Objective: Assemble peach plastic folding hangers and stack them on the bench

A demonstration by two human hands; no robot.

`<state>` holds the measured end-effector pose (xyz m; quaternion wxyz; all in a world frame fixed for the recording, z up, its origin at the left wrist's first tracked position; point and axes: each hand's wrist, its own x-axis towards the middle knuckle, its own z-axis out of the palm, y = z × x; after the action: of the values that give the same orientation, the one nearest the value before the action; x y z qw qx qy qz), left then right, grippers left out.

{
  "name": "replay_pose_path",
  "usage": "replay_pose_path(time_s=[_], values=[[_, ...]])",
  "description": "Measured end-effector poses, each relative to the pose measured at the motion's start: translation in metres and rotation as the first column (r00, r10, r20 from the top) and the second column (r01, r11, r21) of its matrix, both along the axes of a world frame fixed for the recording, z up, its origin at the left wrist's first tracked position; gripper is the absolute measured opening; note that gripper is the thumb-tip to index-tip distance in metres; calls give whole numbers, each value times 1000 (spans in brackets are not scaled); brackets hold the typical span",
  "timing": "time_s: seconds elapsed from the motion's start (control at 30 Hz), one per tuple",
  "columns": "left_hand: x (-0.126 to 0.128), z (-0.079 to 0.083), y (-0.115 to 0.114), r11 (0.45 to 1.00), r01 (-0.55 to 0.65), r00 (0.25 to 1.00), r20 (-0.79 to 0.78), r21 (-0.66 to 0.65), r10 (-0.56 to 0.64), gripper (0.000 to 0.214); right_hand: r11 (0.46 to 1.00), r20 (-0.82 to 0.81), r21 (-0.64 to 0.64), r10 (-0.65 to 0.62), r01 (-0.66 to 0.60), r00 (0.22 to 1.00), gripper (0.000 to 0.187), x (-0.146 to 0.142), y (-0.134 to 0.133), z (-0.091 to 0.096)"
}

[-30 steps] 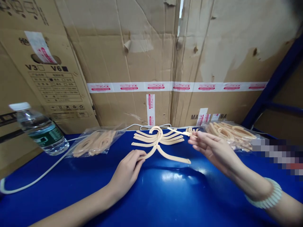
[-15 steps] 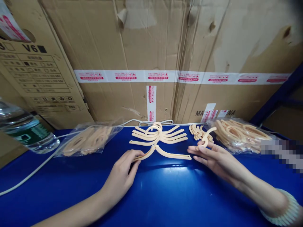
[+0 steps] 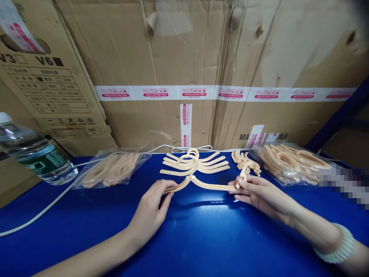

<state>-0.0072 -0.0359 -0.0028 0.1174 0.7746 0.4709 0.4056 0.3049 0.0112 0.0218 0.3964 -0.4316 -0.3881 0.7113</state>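
Note:
My left hand (image 3: 150,207) pinches the left end of a cream plastic hanger frame (image 3: 209,186), whose two curved arms meet in the middle. This frame is held just above the blue table and shows no hook of its own. Between the thumb and fingers of my right hand (image 3: 263,192) is a small curved hanger hook (image 3: 243,174). The fingertips of that hand touch or nearly touch the frame's right end. Behind the frame lie several hooked hangers (image 3: 213,168), fanned in a stack. A small pile of loose hooks (image 3: 240,158) lies behind my right hand.
Clear bags of cream plastic parts lie at the left (image 3: 111,169) and right (image 3: 291,161). A water bottle (image 3: 43,157) leans at the far left beside a white cable (image 3: 37,220). Large cardboard boxes (image 3: 161,57) stand along the back of the blue table (image 3: 184,246).
My right hand has moved slightly left, bringing the hook to the frame's right end, and the hook has turned. The frame's right end has risen slightly. The view has shifted a little.

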Motion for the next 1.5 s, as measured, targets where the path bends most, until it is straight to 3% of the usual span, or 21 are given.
replay_pose_path(time_s=[0.4, 0.67, 1.1, 1.33, 1.5], values=[[-1, 0, 2, 1000, 5, 1000, -7, 29, -5, 15, 1000, -28, 0, 17, -17, 999, 31, 2, -1, 0], [-1, 2, 0, 991, 52, 998, -34, 124, -48, 18, 999, -9, 32, 7, -7, 1000, 37, -4, -4, -1], [1, 4, 1, 993, 69, 997, -33, 98, -66, 19, 975, 62, 217, -65, 50, 996, 44, -9, -9, -4], [3, 3, -2, 989, 96, 995, -24, 109, -94, 21, 945, 74, 301, -157, 128, 985, 43, -7, -6, -16], [6, 5, -3, 994, 102, 994, 39, 30, -103, 21, 944, 6, 290, -167, 158, 986, 39, -7, -7, -8]])
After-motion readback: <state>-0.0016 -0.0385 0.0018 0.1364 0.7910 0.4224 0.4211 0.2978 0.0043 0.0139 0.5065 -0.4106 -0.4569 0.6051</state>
